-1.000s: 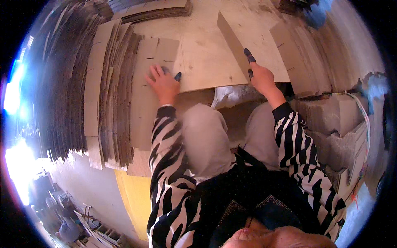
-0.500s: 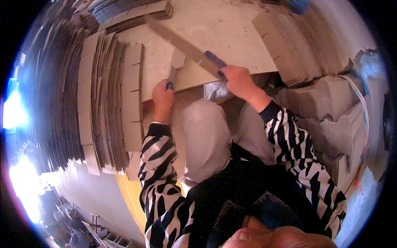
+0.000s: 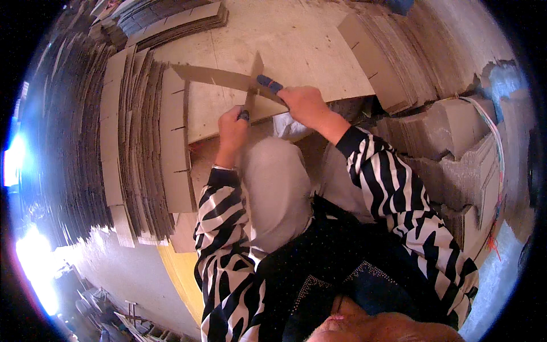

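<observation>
My left hand (image 3: 232, 130) is closed on the near end of a short cardboard strip (image 3: 257, 62), which stands on edge and points away from me. My right hand (image 3: 307, 106) grips the right end of a long cardboard strip (image 3: 211, 77), which reaches out to the left. The two strips cross above the board's near edge; whether their slots are fitted together, I cannot tell. A dark finger cover (image 3: 269, 84) sits on a right finger, lying along the long strip. Another dark cover shows on a left-hand digit.
A pale wooden board (image 3: 296, 40) lies before me. Stacked slotted cardboard strips (image 3: 178, 142) stand at its left, with another stack (image 3: 182, 25) at the far left. More cardboard (image 3: 376, 62) lines the right side, near a pale cord (image 3: 494, 128). My knees (image 3: 276, 182) are below the board.
My right hand has moved left and slightly down, swinging the long strip's far end toward the left and nearer. It now crosses the short strip. My left hand has shifted slightly right.
</observation>
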`<state>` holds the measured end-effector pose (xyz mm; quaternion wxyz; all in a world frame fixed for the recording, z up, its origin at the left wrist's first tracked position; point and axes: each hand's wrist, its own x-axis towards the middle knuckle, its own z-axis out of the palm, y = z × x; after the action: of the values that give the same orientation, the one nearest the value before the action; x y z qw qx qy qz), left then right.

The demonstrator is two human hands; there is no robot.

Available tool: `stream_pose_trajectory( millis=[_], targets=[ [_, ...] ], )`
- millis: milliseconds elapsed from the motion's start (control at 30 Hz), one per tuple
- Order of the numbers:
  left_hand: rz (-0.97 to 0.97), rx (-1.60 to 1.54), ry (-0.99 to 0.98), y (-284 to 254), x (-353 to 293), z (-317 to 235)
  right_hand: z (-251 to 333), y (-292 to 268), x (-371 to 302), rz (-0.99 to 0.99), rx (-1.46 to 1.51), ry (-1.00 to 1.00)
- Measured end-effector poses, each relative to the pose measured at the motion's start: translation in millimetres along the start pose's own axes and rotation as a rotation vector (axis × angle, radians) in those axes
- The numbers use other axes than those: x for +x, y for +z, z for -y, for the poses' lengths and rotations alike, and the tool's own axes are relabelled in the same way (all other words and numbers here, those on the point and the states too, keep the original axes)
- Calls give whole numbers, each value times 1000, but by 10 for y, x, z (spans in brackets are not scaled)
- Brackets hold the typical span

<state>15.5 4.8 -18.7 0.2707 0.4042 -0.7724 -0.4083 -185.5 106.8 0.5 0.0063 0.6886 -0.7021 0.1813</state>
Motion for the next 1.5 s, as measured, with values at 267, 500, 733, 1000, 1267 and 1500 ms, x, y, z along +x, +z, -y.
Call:
stream_pose_trajectory(
  millis=[267, 500, 733, 1000, 1267, 1500],
  targets=[
    [139, -164, 13, 45, -12, 67, -56, 15, 1, 129, -3, 28],
    [-290, 665, 180, -494, 553, 504, -82, -164, 65, 161, -58, 131],
    [-394, 1369, -129, -954, 602, 1062, -160, 1, 52, 151, 17, 182],
    [-427, 741, 133, -942, 564, 930, -37, -112, -76, -47, 89, -93],
    [-235, -211, -289, -339, 552, 501, 31, -200, -34, -117, 84, -109],
    [-119, -238, -274, -223, 651, 702, 0, -154, -56, -73, 54, -90]
  ],
)
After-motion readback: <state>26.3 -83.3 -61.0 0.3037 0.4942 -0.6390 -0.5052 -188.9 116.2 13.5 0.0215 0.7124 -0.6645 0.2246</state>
